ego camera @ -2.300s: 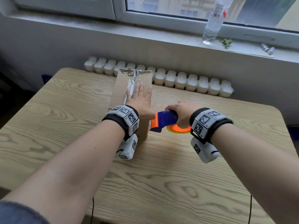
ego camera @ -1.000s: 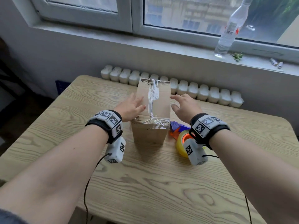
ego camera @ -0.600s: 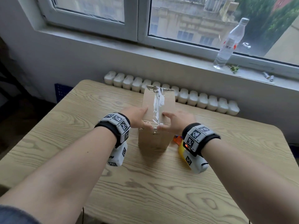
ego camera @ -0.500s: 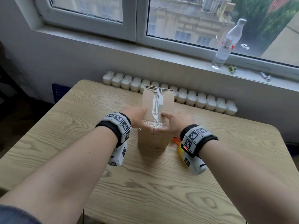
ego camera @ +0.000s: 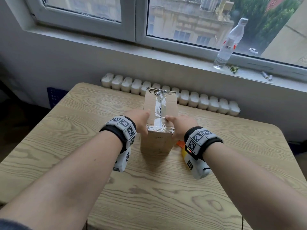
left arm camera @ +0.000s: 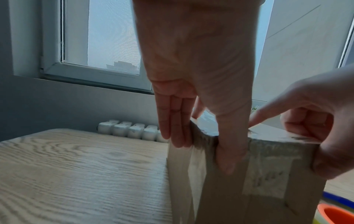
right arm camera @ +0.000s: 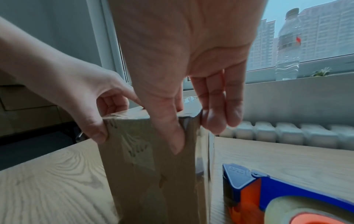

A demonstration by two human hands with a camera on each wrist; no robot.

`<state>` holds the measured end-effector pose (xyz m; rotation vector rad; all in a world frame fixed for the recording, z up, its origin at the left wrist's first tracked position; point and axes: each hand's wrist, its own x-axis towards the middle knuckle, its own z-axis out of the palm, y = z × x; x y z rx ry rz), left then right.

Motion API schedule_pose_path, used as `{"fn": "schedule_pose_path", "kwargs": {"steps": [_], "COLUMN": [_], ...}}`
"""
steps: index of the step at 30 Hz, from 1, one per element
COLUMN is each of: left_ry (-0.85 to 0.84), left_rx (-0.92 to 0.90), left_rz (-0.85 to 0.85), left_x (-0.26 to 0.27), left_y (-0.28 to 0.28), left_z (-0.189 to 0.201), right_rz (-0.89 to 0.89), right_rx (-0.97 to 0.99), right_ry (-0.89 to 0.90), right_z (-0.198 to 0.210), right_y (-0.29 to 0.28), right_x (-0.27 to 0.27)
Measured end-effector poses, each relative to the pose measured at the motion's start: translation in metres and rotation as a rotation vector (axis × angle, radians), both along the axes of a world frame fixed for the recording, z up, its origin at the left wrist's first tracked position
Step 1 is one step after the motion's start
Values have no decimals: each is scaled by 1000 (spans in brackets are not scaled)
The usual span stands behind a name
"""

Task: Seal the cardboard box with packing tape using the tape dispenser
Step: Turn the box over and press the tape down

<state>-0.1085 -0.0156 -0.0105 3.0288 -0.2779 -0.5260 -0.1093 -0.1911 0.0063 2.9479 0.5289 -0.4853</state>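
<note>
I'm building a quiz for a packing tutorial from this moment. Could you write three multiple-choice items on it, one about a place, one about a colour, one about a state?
1. Where is the tape dispenser?
A. On the table, right of the cardboard box
B. On the windowsill
C. In the left hand

2. What colour is the dispenser's body?
A. Green
B. Blue
C. Black

3. What are the left hand and right hand doing?
A. Resting on the table
B. Lifting the water bottle
C. Pressing tape over the box's near top edge

Answers: 1 A, it lies beside the box; 2 B, blue with orange parts; 3 C, thumbs lie on the taped front face.
</note>
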Motion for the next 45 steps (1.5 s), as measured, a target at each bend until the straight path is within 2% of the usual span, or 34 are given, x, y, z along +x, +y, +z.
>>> {"fn": "schedule_pose_path", "kwargs": {"steps": [12, 15, 18, 20, 23, 28, 35, 45], "left_ry": [37, 103, 141, 66, -16, 47, 30, 38], "left_rx": [8, -41, -131, -158, -155, -68, -48, 2], "left_rz": [5, 21, 59, 57, 80, -19, -36, -74], "left_x": [-1, 0, 0, 0, -4, -9, -2, 0], "left_y": [1, 4, 9, 15, 21, 23, 17, 12], "left_z": [-5, 0, 13, 18, 17, -2, -15, -14], "right_rz": [15, -6, -58, -78, -79, -21, 60, 49], "right_rx": [82, 120, 239, 280, 236, 123, 154, 131], "right_ry": [17, 129, 215, 170, 39, 82, -21, -9], "right_z": [-9, -5, 8, 13, 13, -1, -10, -19], "right_y": [-9, -16, -24, -30, -37, -40, -30, -29], "right_x": [2, 5, 5, 9, 14, 7, 2, 5]}}
